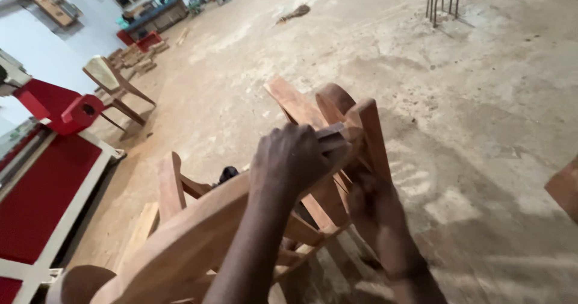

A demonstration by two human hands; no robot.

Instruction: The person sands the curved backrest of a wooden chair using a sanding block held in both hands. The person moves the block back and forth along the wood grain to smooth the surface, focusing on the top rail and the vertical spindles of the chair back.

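Two hands grip a smooth, curved reddish-wood chair frame (pixel 198 232): left hand (pixel 289 159) clenched on top, right hand (pixel 373 204) beneath.

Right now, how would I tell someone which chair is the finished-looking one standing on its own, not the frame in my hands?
Start at the red machine along the left edge and look past its far end across the dusty concrete floor. There a lone wooden chair stands tilted. Unlike the bare wooden frame gripped by the left hand and right hand, it has a pale padded back.
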